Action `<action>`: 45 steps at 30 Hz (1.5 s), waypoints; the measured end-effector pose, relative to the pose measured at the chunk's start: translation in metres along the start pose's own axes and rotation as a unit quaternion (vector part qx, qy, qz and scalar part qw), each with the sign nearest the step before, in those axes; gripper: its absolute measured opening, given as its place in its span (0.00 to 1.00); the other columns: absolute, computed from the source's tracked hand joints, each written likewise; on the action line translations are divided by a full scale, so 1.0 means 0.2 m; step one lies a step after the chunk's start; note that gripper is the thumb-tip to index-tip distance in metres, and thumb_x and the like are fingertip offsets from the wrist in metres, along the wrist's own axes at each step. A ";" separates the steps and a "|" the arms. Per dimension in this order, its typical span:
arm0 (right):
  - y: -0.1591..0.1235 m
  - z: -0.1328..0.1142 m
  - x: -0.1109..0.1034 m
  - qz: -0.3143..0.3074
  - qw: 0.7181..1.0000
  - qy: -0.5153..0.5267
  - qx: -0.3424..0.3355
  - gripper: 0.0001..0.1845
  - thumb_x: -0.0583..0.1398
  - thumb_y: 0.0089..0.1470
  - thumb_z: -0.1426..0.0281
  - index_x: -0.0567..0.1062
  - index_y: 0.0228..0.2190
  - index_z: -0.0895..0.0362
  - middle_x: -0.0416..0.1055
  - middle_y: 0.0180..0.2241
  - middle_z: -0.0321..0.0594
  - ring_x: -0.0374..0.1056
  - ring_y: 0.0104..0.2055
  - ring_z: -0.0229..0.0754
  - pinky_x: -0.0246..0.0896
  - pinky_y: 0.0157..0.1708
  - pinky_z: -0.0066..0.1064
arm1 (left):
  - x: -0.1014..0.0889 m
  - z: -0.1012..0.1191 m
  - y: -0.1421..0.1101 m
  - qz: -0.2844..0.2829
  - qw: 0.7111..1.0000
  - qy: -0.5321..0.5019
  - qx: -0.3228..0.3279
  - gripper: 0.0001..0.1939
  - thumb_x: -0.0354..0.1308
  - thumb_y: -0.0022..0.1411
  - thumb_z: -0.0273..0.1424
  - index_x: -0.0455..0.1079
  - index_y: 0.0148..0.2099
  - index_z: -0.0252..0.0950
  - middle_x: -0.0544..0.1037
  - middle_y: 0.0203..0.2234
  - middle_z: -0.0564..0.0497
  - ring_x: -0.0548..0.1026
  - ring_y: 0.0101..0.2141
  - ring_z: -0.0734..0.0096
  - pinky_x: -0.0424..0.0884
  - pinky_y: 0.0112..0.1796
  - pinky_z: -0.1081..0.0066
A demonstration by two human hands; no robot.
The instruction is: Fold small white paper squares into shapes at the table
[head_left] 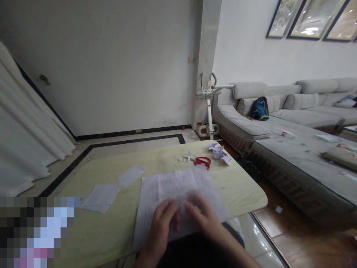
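My left hand [164,214] and my right hand [200,210] are over a large printed sheet of paper [156,190] at the table's near edge. Their thumbs and fingers are curled together in a pinch, fingertips almost meeting. Something small and pale seems to be between them, but blur hides what it is. Past the sheet lie scissors with red handles [203,161], beside thin paper scraps [178,159]. Folded pale purple paper pieces [219,152] sit near the far right corner. On the left are flat paper rectangles [102,197] and another paper piece [131,175].
The pale wooden table [240,190] has a rounded right corner. To the right stands a long grey sofa [295,160] with a blue backpack [260,108]. A white exercise machine [209,108] is by the wall, and a white curtain [25,123] hangs at left.
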State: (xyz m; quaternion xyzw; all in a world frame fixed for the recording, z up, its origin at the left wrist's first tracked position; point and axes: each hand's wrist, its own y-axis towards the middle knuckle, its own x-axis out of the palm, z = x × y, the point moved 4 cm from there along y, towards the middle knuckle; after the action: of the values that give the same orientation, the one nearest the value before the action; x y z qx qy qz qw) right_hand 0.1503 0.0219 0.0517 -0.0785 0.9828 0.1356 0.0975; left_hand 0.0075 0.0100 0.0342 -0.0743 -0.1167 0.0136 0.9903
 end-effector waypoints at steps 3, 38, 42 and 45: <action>0.00 -0.01 0.00 0.007 1.000 0.025 -0.016 0.12 0.59 0.56 0.61 0.72 0.38 0.56 0.67 0.27 0.36 0.63 0.30 0.40 0.61 0.32 0.31 | -0.01 -0.04 0.01 0.022 0.997 -0.067 -0.044 0.17 0.64 0.54 0.42 0.65 0.25 0.35 0.67 0.16 0.59 0.64 0.17 0.80 0.60 0.18 0.80; 0.03 -0.05 -0.03 0.027 0.995 0.029 -0.091 0.03 0.62 0.53 0.70 0.75 0.33 0.55 0.70 0.31 0.38 0.65 0.31 0.40 0.61 0.33 0.32 | 0.01 0.09 0.00 -0.063 0.942 0.277 0.179 0.16 0.57 0.62 0.32 0.73 0.52 0.41 0.81 0.45 0.47 0.79 0.42 0.62 0.76 0.41 0.68; 0.02 -0.07 -0.03 0.032 0.995 0.022 -0.093 0.02 0.62 0.54 0.71 0.75 0.32 0.55 0.69 0.30 0.38 0.65 0.31 0.41 0.61 0.33 0.32 | 0.01 0.11 -0.02 -0.072 0.945 0.264 0.176 0.16 0.57 0.63 0.32 0.73 0.53 0.40 0.80 0.48 0.47 0.79 0.44 0.62 0.77 0.42 0.69; 0.02 -0.08 -0.04 0.033 0.994 0.017 -0.105 0.03 0.61 0.55 0.71 0.75 0.34 0.55 0.70 0.31 0.38 0.65 0.32 0.41 0.62 0.34 0.33 | 0.00 0.11 -0.03 -0.074 0.940 0.269 0.196 0.16 0.56 0.64 0.32 0.72 0.53 0.39 0.79 0.48 0.46 0.78 0.44 0.62 0.76 0.43 0.69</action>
State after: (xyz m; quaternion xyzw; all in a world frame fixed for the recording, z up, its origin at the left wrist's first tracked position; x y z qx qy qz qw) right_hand 0.1541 0.0218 0.0700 -0.0582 0.9667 0.2400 0.0674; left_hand 0.0029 0.0071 0.0563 0.1290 0.1538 -0.0577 0.9779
